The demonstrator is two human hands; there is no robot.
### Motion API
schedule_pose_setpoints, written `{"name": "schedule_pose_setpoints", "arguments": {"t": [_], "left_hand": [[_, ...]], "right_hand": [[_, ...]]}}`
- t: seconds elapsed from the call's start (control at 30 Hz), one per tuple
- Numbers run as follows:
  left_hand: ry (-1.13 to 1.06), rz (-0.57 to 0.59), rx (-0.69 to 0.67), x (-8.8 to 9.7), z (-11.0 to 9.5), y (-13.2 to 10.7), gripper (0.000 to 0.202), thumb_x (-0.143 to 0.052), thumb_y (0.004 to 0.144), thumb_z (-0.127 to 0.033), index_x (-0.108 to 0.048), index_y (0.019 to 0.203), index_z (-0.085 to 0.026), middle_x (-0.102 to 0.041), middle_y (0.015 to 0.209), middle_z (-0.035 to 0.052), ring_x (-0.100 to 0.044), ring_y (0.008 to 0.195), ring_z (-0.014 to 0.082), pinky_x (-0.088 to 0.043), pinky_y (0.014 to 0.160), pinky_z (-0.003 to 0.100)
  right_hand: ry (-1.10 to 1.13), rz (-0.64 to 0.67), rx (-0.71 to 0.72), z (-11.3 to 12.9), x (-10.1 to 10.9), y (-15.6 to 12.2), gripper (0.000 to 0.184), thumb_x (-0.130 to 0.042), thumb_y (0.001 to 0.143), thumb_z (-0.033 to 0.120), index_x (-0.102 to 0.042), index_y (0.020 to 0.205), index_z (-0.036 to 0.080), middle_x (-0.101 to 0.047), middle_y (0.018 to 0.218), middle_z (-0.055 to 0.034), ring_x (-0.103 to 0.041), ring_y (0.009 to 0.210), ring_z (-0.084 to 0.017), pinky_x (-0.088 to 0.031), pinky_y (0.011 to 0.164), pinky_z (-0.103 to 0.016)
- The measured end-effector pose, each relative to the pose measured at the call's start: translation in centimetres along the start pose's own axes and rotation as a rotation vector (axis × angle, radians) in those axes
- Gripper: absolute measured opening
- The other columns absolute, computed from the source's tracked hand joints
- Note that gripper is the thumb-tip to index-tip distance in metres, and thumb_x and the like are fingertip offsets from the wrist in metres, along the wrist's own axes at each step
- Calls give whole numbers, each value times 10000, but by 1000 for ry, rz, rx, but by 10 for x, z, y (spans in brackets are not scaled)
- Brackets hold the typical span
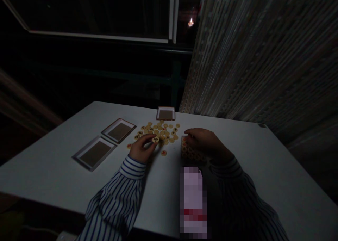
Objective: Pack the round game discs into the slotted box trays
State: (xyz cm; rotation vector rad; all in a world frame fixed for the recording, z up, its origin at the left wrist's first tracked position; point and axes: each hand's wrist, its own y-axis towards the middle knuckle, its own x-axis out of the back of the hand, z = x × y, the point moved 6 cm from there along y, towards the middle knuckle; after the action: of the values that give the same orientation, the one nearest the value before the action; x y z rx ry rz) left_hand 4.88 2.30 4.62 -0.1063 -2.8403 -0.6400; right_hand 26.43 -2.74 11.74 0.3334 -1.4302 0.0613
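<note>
Striped sleeves (113, 195) reach over the white surface (158, 188), above which the left hand (139, 150) has its fingers pinched on a xiangqi disc (155, 139), likely light, hard and slick, best held by its rim, while the right hand (204, 140) curls over rows of discs (190, 155), its grip impossible to tell.

Left hand (141, 147) pinches a disc (155, 139).
Right hand (204, 141) overlaps a box (182, 150); loose discs (156, 132) lie toward the table (250, 156)'s far edge.
</note>
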Motion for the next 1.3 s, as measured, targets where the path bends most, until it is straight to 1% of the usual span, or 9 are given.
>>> {"name": "schedule_pose_setpoints", "arguments": {"t": [0.1,0.3,0.47,0.57,0.7,0.8,0.93,1.1,1.3], "left_hand": [[-22,-3,19,-7,-2,2,307,-658,654,-284,-640,934,-159,-658,940,69,-623,833,164,-504,825,320],[-41,108,54,-24,-11,11,302,-661,639,-253,-659,923,-151,-637,749,32,-592,684,131,-509,702,271],[-159,129,113,-41,-20,12,297,-663,640,-237,-649,925,-155,-596,651,-8,-553,581,97,-494,622,238],[-219,166,138,-58,-23,10,294,-667,632,-218,-646,918,-156,-617,676,-1,-577,617,104,-501,650,246],[-371,218,220,-82,-23,7,324,-685,605,-198,-624,918,-144,-671,814,47,-628,744,140,-510,737,288],[-437,220,291,-97,-24,6,321,-704,560,-165,-619,868,-136,-669,752,35,-627,700,131,-519,691,269],[-521,218,350,-113,-27,7,319,-718,522,-131,-614,824,-142,-657,695,11,-616,652,109,-516,640,235],[-612,210,390,-125,-24,7,339,-726,520,-157,-617,840,-138,-669,737,27,-627,687,121,-509,670,249],[-641,191,435,-129,-11,-1,428,-718,540,-205,-617,951,-144,-680,787,29,-637,700,132,-511,692,277]], "right_hand": [[15,-8,-15,-6,5,-5,312,-430,842,287,-595,1084,182,-659,1044,-60,-604,942,-198,-460,780,-307],[27,-43,-32,-17,9,-12,317,-414,851,305,-600,1078,184,-665,1019,-59,-611,910,-189,-464,751,-302],[34,-55,-39,-25,10,-14,317,-411,849,302,-600,1074,184,-676,975,-53,-620,858,-179,-462,731,-295],[34,-56,-40,-30,9,-16,319,-407,852,306,-601,1075,184,-673,995,-54,-618,875,-181,-460,735,-290],[25,-58,-55,-36,7,-19,308,-423,845,297,-607,1065,186,-678,980,-53,-621,845,-170,-459,719,-273],[31,-56,-63,-41,6,-21,301,-433,839,298,-607,1060,191,-684,944,-47,-622,805,-164,-459,693,-270],[46,-66,-73,-50,5,-24,302,-438,837,304,-600,1068,195,-685,926,-45,-622,792,-165,-457,693,-277],[59,-71,-88,-57,6,-26,294,-441,836,310,-605,1054,199,-683,931,-47,-623,804,-170,-456,690,-278],[47,-94,-92,-61,5,-27,289,-439,839,317,-604,1046,203,-680,951,-50,-625,777,-163,-464,681,-277]]}}
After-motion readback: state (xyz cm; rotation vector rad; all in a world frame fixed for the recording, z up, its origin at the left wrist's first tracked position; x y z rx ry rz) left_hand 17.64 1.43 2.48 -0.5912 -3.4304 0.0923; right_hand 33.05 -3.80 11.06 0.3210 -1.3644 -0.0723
